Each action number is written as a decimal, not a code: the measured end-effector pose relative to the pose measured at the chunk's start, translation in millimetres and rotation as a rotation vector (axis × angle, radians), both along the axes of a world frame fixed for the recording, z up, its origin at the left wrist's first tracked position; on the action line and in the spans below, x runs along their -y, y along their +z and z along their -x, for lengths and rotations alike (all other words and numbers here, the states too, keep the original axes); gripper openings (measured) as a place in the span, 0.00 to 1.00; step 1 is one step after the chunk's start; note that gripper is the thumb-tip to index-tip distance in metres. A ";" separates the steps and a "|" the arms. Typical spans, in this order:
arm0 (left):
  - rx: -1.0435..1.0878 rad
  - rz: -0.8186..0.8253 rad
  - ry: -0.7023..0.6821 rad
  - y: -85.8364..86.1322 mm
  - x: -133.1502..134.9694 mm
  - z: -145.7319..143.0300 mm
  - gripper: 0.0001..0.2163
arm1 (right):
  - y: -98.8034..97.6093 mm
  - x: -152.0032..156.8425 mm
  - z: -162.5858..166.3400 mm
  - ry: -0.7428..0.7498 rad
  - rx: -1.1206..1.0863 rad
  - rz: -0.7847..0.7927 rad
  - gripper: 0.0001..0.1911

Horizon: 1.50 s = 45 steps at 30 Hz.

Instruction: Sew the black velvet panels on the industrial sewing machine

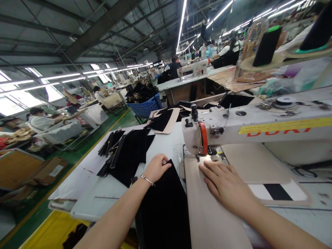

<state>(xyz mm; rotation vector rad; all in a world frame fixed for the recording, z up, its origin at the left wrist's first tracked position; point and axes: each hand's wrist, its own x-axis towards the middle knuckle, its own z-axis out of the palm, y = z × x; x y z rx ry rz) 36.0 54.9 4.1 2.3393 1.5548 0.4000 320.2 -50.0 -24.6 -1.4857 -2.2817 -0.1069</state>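
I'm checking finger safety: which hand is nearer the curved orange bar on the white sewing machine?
Right: the right hand is just below and right of the bar, on flat beige sheeting; the left hand is farther, to its left, on black fabric.

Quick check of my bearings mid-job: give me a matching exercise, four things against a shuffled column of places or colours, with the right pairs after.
1. Left hand
2. Right hand
3. Crate
4. Tape

A. Yellow, along the machine
B. Laid on the beige panel
C. At the top edge of the black piece
D. Blue, heaped with dark pieces

Pairs: 1-C, 2-B, 3-D, 4-A
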 end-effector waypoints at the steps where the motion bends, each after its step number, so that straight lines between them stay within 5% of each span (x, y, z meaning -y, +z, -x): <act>1: -0.002 -0.023 0.008 -1.3 6.1 -3.8 0.06 | 0.0 0.1 0.1 -0.001 0.001 0.001 0.23; 5: -0.011 -0.124 0.024 -6.6 31.6 -12.2 0.02 | 0.9 0.8 -0.6 0.001 0.003 -0.004 0.23; 9: 0.125 -0.009 0.038 5.2 55.6 12.9 0.03 | 1.8 1.3 -0.9 0.000 0.000 -0.015 0.23; 11: 0.217 0.058 0.092 30.9 67.4 40.8 0.04 | 1.8 1.3 -0.2 0.001 -0.003 -0.012 0.23; 15: 0.411 0.078 0.274 116.0 84.4 90.6 0.07 | 2.1 1.0 1.6 -0.003 -0.007 0.006 0.23; 17: 0.526 0.120 0.278 150.4 82.5 91.3 0.07 | 2.5 0.9 2.2 -0.006 -0.005 0.012 0.23; 19: 0.593 0.154 0.189 161.2 70.8 68.7 0.07 | 3.0 0.9 2.3 -0.007 -0.002 0.015 0.22; 21: 0.580 0.229 0.014 144.3 52.1 27.6 0.07 | 3.5 1.0 2.0 -0.008 0.004 0.017 0.22; 24: 0.505 0.423 -0.227 84.1 24.7 -43.3 0.06 | 4.4 1.6 1.0 -0.006 0.012 0.023 0.22; 27: 0.375 0.326 -0.199 24.9 11.6 -90.6 0.05 | 6.1 2.0 0.0 -0.005 0.011 0.032 0.22; 29: 0.326 0.217 -0.175 3.3 10.0 -102.9 0.04 | 7.3 2.0 -0.2 -0.005 0.007 0.039 0.23; 45: 0.190 0.093 -0.159 7.6 2.0 -113.2 0.02 | 8.3 2.7 2.6 -0.032 0.069 0.096 0.25</act>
